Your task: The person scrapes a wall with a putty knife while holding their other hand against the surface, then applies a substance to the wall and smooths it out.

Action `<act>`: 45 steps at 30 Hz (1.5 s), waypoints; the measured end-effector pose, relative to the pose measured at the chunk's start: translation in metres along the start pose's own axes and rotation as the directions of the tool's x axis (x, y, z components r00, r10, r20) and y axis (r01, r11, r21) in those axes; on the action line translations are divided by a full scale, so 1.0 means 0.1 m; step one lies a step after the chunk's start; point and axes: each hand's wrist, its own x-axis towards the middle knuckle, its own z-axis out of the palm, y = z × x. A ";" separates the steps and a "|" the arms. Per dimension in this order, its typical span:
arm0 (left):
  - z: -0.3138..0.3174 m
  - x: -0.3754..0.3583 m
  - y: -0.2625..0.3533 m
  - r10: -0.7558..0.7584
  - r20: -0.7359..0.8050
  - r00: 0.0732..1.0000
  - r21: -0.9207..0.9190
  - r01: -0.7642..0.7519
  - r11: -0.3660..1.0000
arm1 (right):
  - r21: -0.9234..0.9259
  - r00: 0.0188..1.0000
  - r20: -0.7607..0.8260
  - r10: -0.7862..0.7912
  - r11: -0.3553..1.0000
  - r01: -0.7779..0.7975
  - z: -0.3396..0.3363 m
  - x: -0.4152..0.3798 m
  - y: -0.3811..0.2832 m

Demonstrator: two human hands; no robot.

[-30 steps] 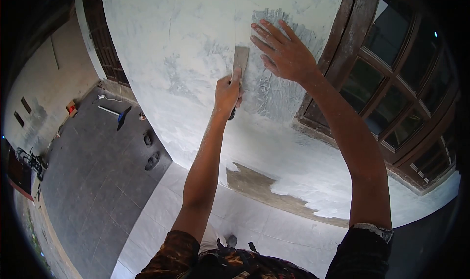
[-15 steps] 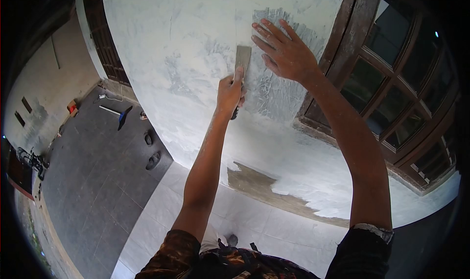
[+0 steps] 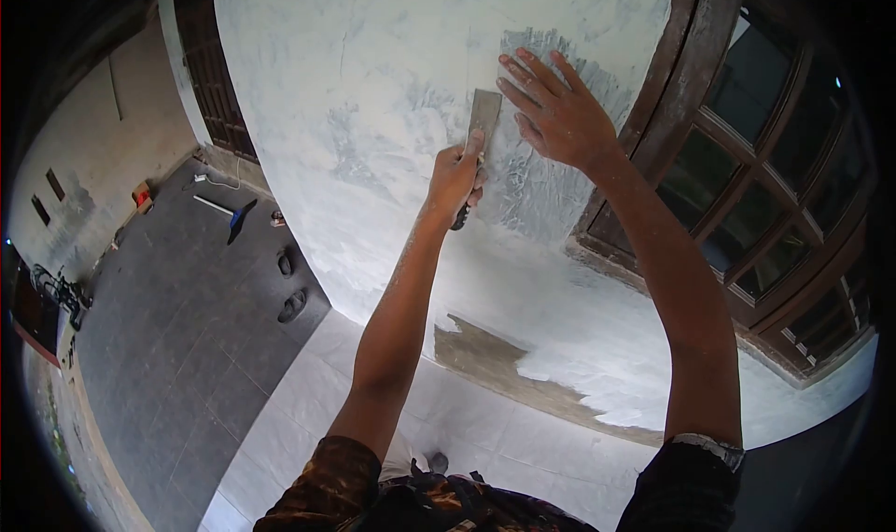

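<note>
My left hand [image 3: 455, 179] is wrapped round the dark handle of a putty knife [image 3: 484, 112], its thumb along the blade. The flat grey blade points up against the whitish wall [image 3: 401, 56]. To the right, my right hand [image 3: 563, 112] has its fingers spread over a grey, rough patch [image 3: 532, 191] of the wall; whether the fingertips touch the surface cannot be told. Nothing is held in it. Lower down, a bare brownish patch [image 3: 495, 359] shows beneath the white coat.
A wooden framed window [image 3: 737, 168] stands close on the right. Pale sheeting or tiles [image 3: 308, 383] cover the floor below. On the dark floor at left lie slippers [image 3: 292, 305] and a blue-headed broom [image 3: 240, 220]; a bicycle [image 3: 61, 294] is farther off.
Both hands and the putty knife appear slightly farther right in view. The wall and window have shifted too, as the camera view has moved a little. My grip looks unchanged.
</note>
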 end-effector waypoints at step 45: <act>-0.23 0.09 0.02 0.034 0.053 0.998 0.110 -0.040 0.993 | 0.034 0.992 0.112 0.051 0.998 -0.056 -0.04 0.01 -0.05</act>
